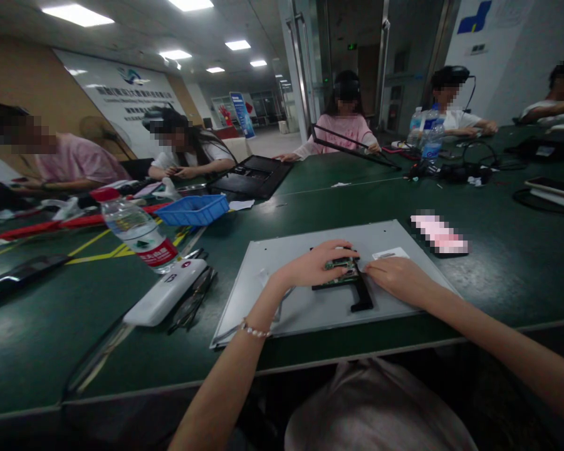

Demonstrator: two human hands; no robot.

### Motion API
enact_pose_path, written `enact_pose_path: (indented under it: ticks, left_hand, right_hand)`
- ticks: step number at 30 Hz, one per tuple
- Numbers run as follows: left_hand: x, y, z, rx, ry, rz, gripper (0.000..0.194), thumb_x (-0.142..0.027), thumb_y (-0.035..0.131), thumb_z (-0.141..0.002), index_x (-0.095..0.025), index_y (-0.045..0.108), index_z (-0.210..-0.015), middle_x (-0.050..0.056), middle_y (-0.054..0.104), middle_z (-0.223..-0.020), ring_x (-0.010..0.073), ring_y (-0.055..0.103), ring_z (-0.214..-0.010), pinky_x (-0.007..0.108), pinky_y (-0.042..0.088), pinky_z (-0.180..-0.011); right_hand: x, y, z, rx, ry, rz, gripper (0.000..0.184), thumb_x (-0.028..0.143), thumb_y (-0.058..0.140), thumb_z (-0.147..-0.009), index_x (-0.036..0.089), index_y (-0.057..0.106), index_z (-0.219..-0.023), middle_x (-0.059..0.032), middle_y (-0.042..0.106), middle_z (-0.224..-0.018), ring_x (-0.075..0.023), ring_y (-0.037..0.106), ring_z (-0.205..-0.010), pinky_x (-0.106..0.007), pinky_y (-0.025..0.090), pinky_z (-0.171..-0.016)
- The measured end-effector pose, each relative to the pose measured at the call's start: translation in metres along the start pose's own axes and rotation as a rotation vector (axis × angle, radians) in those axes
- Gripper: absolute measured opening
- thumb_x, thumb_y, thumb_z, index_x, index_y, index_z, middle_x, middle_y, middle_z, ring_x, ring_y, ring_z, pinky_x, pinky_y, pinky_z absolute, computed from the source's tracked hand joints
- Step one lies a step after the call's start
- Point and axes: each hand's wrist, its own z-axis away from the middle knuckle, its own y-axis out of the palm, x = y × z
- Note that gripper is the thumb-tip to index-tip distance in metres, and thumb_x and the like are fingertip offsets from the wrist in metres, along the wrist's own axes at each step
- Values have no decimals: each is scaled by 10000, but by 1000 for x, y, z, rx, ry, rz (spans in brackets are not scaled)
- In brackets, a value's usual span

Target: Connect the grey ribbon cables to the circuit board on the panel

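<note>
Right beneath the left hand, fingers spread, a green circuit board with a black angled plastic frame lies on a pale-grey rectangular panel; the right hand, fingers curled, adjoins its right side, grip unclear.

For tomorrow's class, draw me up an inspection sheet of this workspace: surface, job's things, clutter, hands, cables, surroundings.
Surface: green table; a pale grey board lies on it, under the work.
Job's things: green circuit board and black bracket, partly covered by the left hand.
Clutter: red-capped water bottle, white oblong case, eyeglasses, blue basket, phone.
Hands: left, fingers over the circuit board; right hand, fingers curled beside the bracket, grip unclear.
Cables: black tangle, far right.
Surroundings: co-workers around the table; ceiling lights on.
</note>
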Motion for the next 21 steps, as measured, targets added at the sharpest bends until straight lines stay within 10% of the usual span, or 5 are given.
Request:
enact_pose_path:
  ticks: [21]
  left_hand:
    - [-3, 25, -16, -1, 118, -115, 293, -160, 434, -921, -207, 615, -1146, 51, 635, -1208, 177, 499, -1205, 362, 338, -1073]
  right_hand:
    - [-11, 3, 3, -60, 97, -376, 240, 216, 475, -919, 201, 669, -1060, -60, 691, -1105, -225, 638, -1003, -382, 504, -890]
